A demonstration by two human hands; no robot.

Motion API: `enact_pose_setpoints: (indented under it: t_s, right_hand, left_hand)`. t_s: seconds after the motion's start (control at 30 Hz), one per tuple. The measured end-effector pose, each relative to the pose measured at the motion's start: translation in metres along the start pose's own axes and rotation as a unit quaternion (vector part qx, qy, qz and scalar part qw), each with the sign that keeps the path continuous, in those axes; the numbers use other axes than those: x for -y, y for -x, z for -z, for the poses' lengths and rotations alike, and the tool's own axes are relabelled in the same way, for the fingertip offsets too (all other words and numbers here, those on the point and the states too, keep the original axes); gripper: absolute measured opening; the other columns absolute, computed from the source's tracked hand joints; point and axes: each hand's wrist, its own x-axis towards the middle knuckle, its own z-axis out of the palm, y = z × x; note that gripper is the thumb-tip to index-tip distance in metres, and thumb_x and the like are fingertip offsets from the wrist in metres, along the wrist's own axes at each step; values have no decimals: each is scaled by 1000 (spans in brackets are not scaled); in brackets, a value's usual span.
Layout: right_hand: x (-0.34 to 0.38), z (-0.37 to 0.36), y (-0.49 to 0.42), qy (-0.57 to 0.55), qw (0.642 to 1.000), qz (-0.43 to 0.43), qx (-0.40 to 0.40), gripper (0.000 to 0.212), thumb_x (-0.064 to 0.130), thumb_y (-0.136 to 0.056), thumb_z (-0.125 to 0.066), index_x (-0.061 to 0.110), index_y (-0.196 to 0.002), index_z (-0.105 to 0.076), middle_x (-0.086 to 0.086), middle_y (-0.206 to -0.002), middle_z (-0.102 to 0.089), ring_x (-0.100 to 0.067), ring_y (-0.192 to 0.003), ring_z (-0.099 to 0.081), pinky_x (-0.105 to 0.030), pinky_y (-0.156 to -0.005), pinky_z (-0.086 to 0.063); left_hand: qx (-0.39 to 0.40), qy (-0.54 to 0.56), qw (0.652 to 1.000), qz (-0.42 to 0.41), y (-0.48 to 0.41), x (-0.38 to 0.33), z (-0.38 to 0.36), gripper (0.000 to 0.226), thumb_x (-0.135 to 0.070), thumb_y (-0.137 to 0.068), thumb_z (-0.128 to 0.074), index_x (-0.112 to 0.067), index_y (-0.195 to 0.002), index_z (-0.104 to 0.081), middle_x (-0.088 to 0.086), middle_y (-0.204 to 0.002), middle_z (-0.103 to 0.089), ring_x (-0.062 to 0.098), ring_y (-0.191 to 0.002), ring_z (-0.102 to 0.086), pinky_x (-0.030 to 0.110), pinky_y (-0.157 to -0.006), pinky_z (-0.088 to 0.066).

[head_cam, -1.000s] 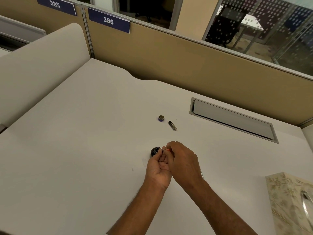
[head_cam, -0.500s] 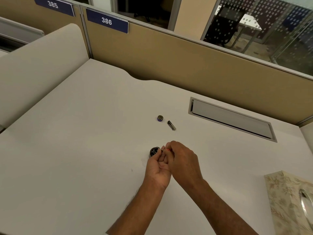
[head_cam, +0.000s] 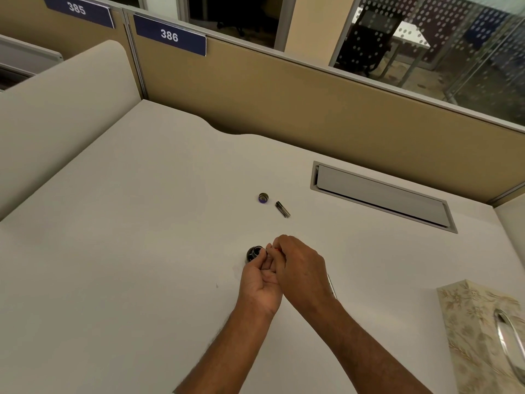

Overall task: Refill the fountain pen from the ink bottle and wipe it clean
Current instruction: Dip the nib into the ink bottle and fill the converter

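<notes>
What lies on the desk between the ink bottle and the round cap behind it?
Nothing: in the head view that stretch of desk is bare. The short dark pen piece lies right of the round cap, off the line to the ink bottle.

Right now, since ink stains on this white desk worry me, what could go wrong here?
The open ink bottle stands right by the fingertips of the left hand; a nudge could tip it onto the desk.
That hand and the right hand pinch a small pen part, seemingly beside the bottle rather than over it, so drips may hit the desk.
The tissue box sits well off to the right, so wiping means reaching with possibly inky fingers.
</notes>
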Motion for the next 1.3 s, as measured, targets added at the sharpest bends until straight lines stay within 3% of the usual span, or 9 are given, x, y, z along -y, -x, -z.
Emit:
enact_pose_setpoints:
  t_s: [0.13, 0.3, 0.47, 0.7, 0.93, 1.03, 1.17, 1.3]
  right_hand:
    - [-1, -1, -2, 15, 1000, -15, -10, 26, 27, -102, -54, 14, -81, -62, 1, -73, -65, -18, -65, -60, -40, -61, -54]
    - [-1, -1, -1, 4, 1000, -14, 12, 16, 25, -101, -53, 17, -92, -64, 3, -84, -68, -16, -72, -63, -38, -66, -57]
    - [-1, -3, -1, 17, 1000, -13, -1, 25, 25, -103, -52, 14, -83, -62, 0, -75, -65, -18, -66, -61, -40, -62, -55]
    - [-3, -3, -1, -9, 1000, -8, -3, 14, 24, -100, -57, 18, -91, -65, 5, -80, -68, -14, -69, -63, -36, -63, -57]
    - [-3, -8, -4, -5, 999, -3, -54, 24, 20, -97, -63, 14, -74, -60, 2, -63, -62, -14, -53, -54, -35, -49, -52]
    - [-2, -8, -3, 2, 999, -14, -52, 25, 24, -97, -64, 17, -74, -59, 5, -63, -61, -10, -53, -49, -29, -49, -43]
    - [-6, -5, -2, -22, 1000, -2, -17, 15, 23, -99, -58, 18, -86, -64, 4, -77, -67, -14, -66, -62, -35, -59, -55]
    - [-6, -5, -2, -15, 999, 6, -34, 20, 18, -99, -60, 14, -79, -62, 4, -70, -63, -15, -60, -59, -36, -55, -54]
  left_hand:
    - [4, -16, 1000, 5, -2, -1, 1, 28, -17, -106, -51, 3, -104, -70, 18, -84, -80, 28, -71, -80, 38, -60, -66]
    - [-5, -12, 1000, 1, -2, -1, 1, 23, -16, -106, -52, 0, -112, -68, 17, -83, -79, 26, -69, -80, 36, -59, -66]
    - [-5, -22, 1000, 3, -3, -1, 1, 25, -17, -106, -51, 0, -108, -69, 16, -82, -80, 26, -71, -80, 38, -66, -65]
    - [-3, -8, 1000, -3, -3, -1, 2, 23, -15, -105, -52, 0, -108, -69, 17, -81, -80, 27, -69, -80, 39, -60, -66]
    - [-8, -12, 1000, -9, -4, 0, 1, 27, -17, -106, -50, 1, -104, -70, 17, -82, -81, 27, -70, -80, 42, -71, -63]
    - [-6, -9, 1000, -4, -4, 0, 1, 27, -17, -106, -51, 1, -105, -71, 18, -85, -80, 28, -76, -80, 41, -70, -64]
    - [-1, 12, 1000, 2, 0, 0, -2, 24, -15, -106, -51, 2, -107, -68, 18, -80, -80, 27, -68, -80, 37, -55, -65]
    - [2, 30, 1000, 1, 1, 1, -3, 25, -15, -106, -50, 3, -108, -67, 19, -78, -80, 27, -64, -80, 36, -50, -63]
